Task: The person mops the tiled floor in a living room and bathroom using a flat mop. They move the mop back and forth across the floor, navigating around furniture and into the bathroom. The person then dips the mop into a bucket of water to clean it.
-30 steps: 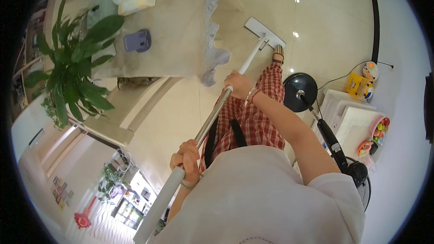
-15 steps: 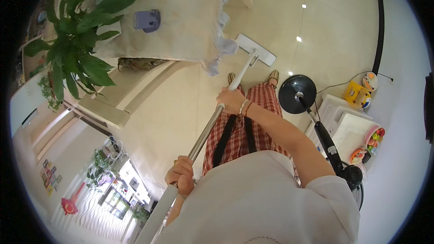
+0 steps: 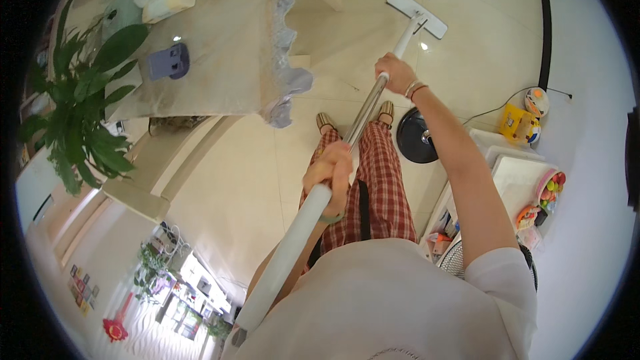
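A flat mop [image 3: 365, 115] with a white head [image 3: 417, 13] rests on the glossy tiled floor [image 3: 373, 0] ahead of me. Its pole is silver in the middle and white towards both ends. My right hand [image 3: 397, 74] is closed round the pole's lower part, close above the head, with the arm stretched forward. Further up, my left hand [image 3: 329, 172] wraps the pole just below the thick white grip [image 3: 287, 260]. The pole slants from the grip near my left side to the head at the far right.
A table [image 3: 227, 60] with a ruffled cloth edge stands at the left, bearing a purple-grey holder [image 3: 169, 61] and a leafy plant [image 3: 80, 100]. A black round fan base [image 3: 417, 137] is by my feet. White storage boxes [image 3: 520, 187] line the right wall, near a yellow container [image 3: 517, 123].
The mop head has slid forward and to the right, away from my feet. Both hands have moved forward and right with the pole, and my right arm has straightened.
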`<state>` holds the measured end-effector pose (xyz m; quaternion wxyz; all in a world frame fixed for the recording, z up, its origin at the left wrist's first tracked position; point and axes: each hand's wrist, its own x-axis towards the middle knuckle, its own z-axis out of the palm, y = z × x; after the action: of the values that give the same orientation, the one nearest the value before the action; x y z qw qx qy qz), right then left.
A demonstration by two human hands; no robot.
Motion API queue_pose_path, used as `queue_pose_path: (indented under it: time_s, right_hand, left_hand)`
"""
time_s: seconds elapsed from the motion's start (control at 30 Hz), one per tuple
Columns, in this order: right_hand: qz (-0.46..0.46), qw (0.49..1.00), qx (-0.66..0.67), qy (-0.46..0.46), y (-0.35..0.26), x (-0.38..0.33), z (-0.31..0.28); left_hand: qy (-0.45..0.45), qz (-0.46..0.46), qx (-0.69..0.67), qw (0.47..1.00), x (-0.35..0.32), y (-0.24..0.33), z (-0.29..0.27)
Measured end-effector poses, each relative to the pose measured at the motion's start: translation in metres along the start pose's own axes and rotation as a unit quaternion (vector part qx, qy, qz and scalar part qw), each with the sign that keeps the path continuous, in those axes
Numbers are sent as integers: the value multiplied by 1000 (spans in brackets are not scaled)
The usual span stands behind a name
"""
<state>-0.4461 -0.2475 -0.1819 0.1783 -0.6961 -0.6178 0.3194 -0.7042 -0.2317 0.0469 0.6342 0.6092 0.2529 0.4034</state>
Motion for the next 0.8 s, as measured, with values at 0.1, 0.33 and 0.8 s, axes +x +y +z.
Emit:
queue_pose_path:
  time_s: [0.1, 0.33, 0.8]
  right_hand:
    - [30, 999, 11, 28, 13, -3, -4]
    - [38, 987, 78, 138, -25, -59, 50]
    - [39, 979, 197, 42, -321, -60, 161]
  left_hand:
    - [-12, 24, -27, 999, 7, -24, 13]
    - [-70, 18, -55, 996, -27, 1, -24]
    - [10, -130, 101, 986, -121, 194, -202]
